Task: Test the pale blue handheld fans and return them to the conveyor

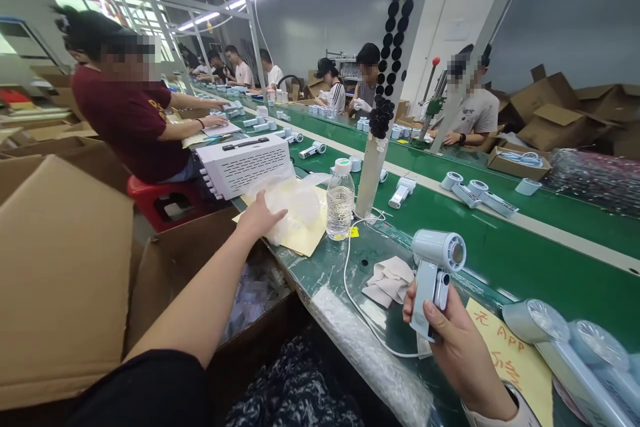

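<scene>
My right hand [463, 327] grips a pale blue handheld fan [436, 250] by its handle, upright, with the round head on top. Stretched forward, my left hand [257, 219] is at the edge of clear plastic bags [290, 203] with its visible fingers apart; I cannot make out a grip on them. The bags lie on yellow paper [305, 233] beside a white box with a handle [250, 163]. A clear water bottle [341, 203] stands right of the bags. A crumpled cloth [389, 281] lies left of the fan.
More fans [575, 347] lie at the right on a marked yellow sheet [530, 373]. Others sit along the green conveyor [345, 180]. A white cable [350, 293] crosses the bench near a post [373, 173]. Cardboard boxes [65, 280] stand left. A co-worker [125, 100] sits beyond.
</scene>
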A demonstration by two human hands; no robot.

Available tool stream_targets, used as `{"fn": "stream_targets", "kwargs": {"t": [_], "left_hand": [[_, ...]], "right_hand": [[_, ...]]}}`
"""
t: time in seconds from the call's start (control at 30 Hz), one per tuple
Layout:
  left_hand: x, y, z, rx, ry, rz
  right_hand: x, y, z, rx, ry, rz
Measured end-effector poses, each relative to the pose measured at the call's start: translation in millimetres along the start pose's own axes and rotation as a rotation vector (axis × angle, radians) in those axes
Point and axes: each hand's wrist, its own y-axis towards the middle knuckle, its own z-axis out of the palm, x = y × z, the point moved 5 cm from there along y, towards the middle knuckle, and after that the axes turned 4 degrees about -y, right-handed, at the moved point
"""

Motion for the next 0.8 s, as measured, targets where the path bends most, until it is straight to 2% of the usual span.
{"fn": "stream_targets", "kwargs": {"t": [0.13, 0.3, 0.4, 0.47, 0.57, 0.6, 0.7, 0.8], "left_hand": [[13, -10, 4.7, 0.03, 0.027, 0.028], [8, -12, -14.1, 0.043, 0.009, 0.043], [-10, -21, -26.8, 0.115, -0.049, 0.112], [-33, -37, -23.7, 0.279, -0.136, 0.237], [-77, -78, 1.0, 0.599, -0.149, 0.494], [-90, -91, 11.8, 0.639, -0.088, 0.581], [-115, -126, 48.5, 0.62, 0.155, 0.905], [-115, -147, 85.3, 0.657, 0.37, 1.175]], "right_hand": [[1, -1, 1, -0.033, 0.005, 0.012], [7, 2, -5, -0.097, 0.045, 0.019], [11, 3, -7, -0.129, 0.057, -0.007], [13, 3, -8, -0.141, 0.066, -0.02], [15, 3, -6, -0.136, 0.07, -0.04], [15, 4, -5, -0.129, 0.065, -0.051], [15, 6, -2, -0.104, 0.029, -0.086], [14, 7, -1, -0.082, 0.004, -0.108]]}}
